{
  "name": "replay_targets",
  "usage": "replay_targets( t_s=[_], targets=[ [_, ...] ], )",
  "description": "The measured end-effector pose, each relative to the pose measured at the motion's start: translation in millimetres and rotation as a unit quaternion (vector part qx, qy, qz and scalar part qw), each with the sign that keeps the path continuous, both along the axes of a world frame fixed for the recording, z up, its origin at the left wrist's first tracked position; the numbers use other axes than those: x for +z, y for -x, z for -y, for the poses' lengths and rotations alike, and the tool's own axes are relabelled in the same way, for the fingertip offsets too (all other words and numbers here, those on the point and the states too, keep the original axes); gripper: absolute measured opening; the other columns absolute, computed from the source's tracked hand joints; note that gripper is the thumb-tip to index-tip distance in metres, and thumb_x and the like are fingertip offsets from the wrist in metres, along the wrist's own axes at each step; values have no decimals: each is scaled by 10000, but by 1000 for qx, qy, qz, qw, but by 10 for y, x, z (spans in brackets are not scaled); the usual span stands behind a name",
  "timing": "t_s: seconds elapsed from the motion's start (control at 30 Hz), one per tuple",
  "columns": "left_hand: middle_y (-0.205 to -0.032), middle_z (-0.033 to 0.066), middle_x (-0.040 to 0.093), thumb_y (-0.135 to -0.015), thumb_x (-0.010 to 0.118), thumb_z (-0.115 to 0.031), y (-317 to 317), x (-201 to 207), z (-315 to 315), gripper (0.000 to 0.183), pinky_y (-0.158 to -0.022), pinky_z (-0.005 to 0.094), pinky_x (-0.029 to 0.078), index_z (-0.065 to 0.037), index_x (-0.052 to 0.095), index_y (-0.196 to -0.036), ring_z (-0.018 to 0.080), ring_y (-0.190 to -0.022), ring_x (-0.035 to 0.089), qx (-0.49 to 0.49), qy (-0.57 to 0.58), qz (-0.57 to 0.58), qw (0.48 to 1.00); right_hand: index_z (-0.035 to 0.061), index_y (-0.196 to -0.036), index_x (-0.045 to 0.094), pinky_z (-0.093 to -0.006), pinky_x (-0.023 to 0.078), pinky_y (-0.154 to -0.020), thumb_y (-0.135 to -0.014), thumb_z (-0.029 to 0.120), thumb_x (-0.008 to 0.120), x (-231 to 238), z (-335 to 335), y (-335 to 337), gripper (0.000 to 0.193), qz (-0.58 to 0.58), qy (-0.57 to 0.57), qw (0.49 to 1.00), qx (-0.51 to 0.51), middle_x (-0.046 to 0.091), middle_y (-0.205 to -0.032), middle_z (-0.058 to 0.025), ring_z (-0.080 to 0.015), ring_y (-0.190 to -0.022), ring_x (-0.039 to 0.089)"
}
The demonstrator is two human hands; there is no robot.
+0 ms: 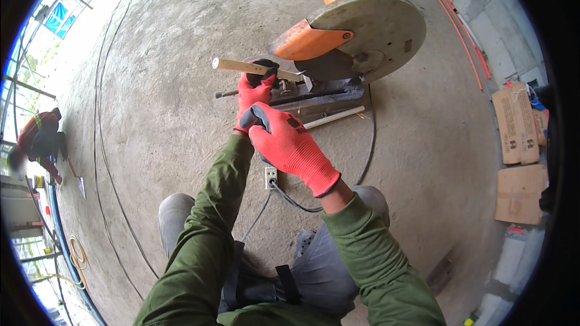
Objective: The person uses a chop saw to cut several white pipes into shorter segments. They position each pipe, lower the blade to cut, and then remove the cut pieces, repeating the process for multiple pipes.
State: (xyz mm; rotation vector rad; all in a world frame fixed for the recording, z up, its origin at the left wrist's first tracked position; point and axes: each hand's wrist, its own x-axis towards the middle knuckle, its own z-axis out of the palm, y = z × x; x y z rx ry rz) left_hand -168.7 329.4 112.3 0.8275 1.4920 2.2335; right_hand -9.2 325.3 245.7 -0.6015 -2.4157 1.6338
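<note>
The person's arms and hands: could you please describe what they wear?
Long green sleeves cover both arms. The left hand and right hand wear red gloves with dark fingers; the right glove has a black marking and a ribbed cuff edged black.

Wears red knit gloves (290, 145), a green long-sleeved top (199, 238) and grey trousers (329, 265).
At the grip, dark-coated fingers (258, 113); just behind, a black print (296, 124) across the right glove's back, then ribbing (309, 166) ending in a black hem (330, 189). Farther back, gathered green cuffs (349, 214); nearest the body, black straps (288, 284) over the trousers.
</note>
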Motion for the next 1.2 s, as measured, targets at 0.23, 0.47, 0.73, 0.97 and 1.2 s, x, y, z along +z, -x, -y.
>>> replay_targets(
  t_s=[0.23,0.47,0.73,0.97,1.2],
  targets=[
    [-975,24,701,-971,726,-109,-44,-24,-55,205,-707,275,550,-33,645,-1144,107,-806,639,13,-5,33,999,41,-1044,641,-394,516,-737,-922,151,512,35,4,0,209,-12,-15,1000,0,636,-801,-173,-286,-726,652],
    [-930,28,691,-976,718,-127,26,-3,-66,201,-668,270,540,-23,656,-1137,102,-777,631,12,4,44,999,44,-1043,640,-386,512,-725,-929,148,514,5,-9,11,199,-8,-23,1000,-6,630,-790,-163,-267,-711,643],
    [-903,16,692,-967,730,-173,98,21,-126,228,-661,273,506,-24,668,-1129,102,-741,609,11,34,23,999,48,-1049,640,-370,504,-694,-933,145,518,41,-17,-8,195,-26,-6,1000,2,608,-766,-151,-223,-660,606],
    [-876,19,699,-960,734,-166,166,8,-129,216,-642,278,514,-28,668,-1113,106,-725,625,25,57,2,998,49,-1050,636,-380,500,-695,-934,151,521,58,-35,-39,192,-8,-20,1000,-8,604,-760,-149,-233,-667,610],
    [-810,25,702,-953,746,-145,216,9,-142,179,-552,268,477,-40,650,-1061,127,-643,664,34,72,18,997,42,-1033,627,-382,500,-698,-936,161,523,21,-39,-48,185,-21,-36,999,-15,619,-764,-150,-238,-675,623]
  ],
)
